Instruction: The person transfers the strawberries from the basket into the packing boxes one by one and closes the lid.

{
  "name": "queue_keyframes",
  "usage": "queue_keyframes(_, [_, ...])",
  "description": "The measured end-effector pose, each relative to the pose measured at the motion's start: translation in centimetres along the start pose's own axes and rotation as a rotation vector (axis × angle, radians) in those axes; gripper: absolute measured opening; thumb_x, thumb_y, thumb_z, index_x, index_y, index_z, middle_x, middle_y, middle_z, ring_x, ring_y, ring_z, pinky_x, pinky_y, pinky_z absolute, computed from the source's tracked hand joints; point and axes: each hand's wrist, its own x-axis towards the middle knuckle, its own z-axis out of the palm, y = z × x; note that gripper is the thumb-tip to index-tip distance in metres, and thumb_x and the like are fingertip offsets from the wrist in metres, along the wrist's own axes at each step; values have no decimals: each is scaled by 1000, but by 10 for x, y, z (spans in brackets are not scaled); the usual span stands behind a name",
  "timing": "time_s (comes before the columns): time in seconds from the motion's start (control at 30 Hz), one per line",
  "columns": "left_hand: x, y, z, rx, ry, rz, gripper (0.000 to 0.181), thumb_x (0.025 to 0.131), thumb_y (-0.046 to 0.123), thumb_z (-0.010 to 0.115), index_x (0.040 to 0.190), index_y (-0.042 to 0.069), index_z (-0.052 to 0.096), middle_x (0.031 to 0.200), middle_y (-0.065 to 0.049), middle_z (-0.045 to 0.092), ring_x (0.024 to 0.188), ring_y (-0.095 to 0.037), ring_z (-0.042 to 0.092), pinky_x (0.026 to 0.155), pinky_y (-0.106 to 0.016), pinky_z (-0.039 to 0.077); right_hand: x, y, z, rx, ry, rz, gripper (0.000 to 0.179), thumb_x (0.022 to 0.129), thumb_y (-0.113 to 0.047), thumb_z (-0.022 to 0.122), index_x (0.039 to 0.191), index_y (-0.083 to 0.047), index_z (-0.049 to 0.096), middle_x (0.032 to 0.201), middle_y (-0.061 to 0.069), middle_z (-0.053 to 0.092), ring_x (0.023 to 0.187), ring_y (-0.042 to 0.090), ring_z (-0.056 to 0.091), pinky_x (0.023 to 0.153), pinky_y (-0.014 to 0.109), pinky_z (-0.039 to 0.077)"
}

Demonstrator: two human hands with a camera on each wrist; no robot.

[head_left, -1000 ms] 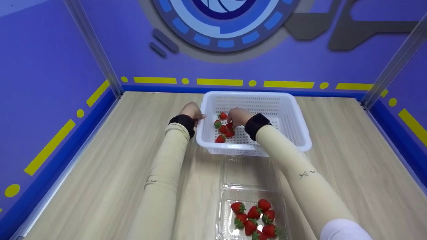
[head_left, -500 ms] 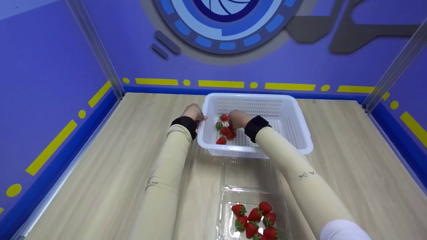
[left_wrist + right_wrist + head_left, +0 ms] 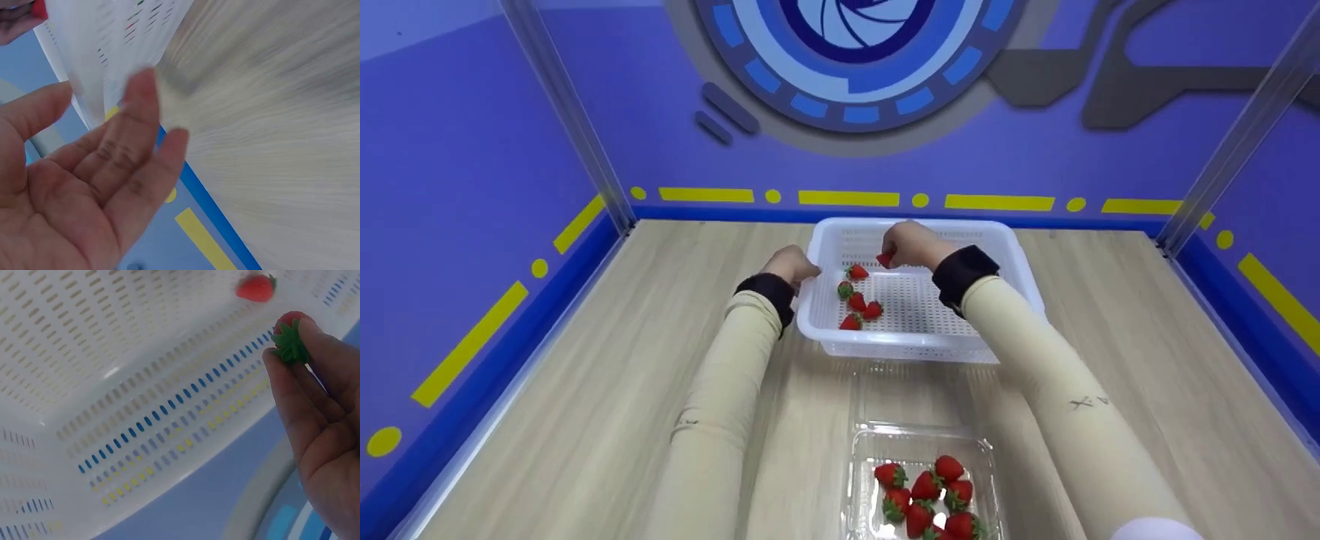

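Note:
My right hand (image 3: 913, 244) pinches a red strawberry (image 3: 289, 336) between thumb and fingertips, held up over the white perforated basket (image 3: 915, 339). Its green leaves face the right wrist camera. Inside the basket, several strawberries lie along the left side, among them one (image 3: 872, 310) nearest the middle. My left hand (image 3: 789, 264) stays at the basket's left rim, thumb tip right at the edge. In the left wrist view, the fingers (image 3: 135, 157) of that hand are loosely extended beside the basket's outer wall.
A clear plastic box (image 3: 851, 480) with several strawberries (image 3: 927, 486) sits in front of the basket, its transparent lid (image 3: 911, 390) folded out toward it. Purple panels (image 3: 660, 135) stand behind and on both sides of the wooden table (image 3: 622, 360).
My right hand has lifted a strawberry from the group and moved up and slightly back with it. My left hand remains at the basket's left rim.

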Motion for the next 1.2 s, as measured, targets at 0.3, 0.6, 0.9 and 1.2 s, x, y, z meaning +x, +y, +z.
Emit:
queue_keyframes(0.3, [-65, 34, -42, 101, 114, 278, 56, 105, 27, 54, 145, -11, 48, 152, -28, 51, 143, -40, 49, 122, -47, 41, -42, -3, -50, 73, 103, -123, 21, 89, 4, 73, 109, 6, 74, 108, 25, 75, 103, 38, 72, 95, 48, 59])
queue_keyframes(0.6, [-141, 52, -80, -8, 95, 504, 46, 106, 27, 54, 144, 0, 56, 139, -22, 64, 131, -35, 60, 111, -49, 51, -117, -53, -69, 118, 152, -415, 23, 90, 1, 75, 112, 3, 74, 109, 18, 77, 99, 30, 75, 88, 42, 64])
queue_keyframes(0.9, [-209, 21, -48, -34, -73, 541, 38, 99, 16, 65, 133, -2, 64, 123, -22, 73, 109, -31, 71, 95, -39, 61, -188, -89, -39, -27, 163, -714, 22, 87, -3, 78, 109, -4, 73, 104, 8, 78, 97, 20, 76, 86, 29, 63])
queue_keyframes(1.2, [-229, -26, -4, -75, -235, 482, 34, 95, 15, 71, 121, -7, 70, 104, -20, 78, 88, -23, 76, 80, -33, 64, -223, -103, -2, -136, 79, -811, 20, 86, -9, 81, 105, -10, 76, 102, 0, 80, 93, 9, 77, 82, 16, 60])
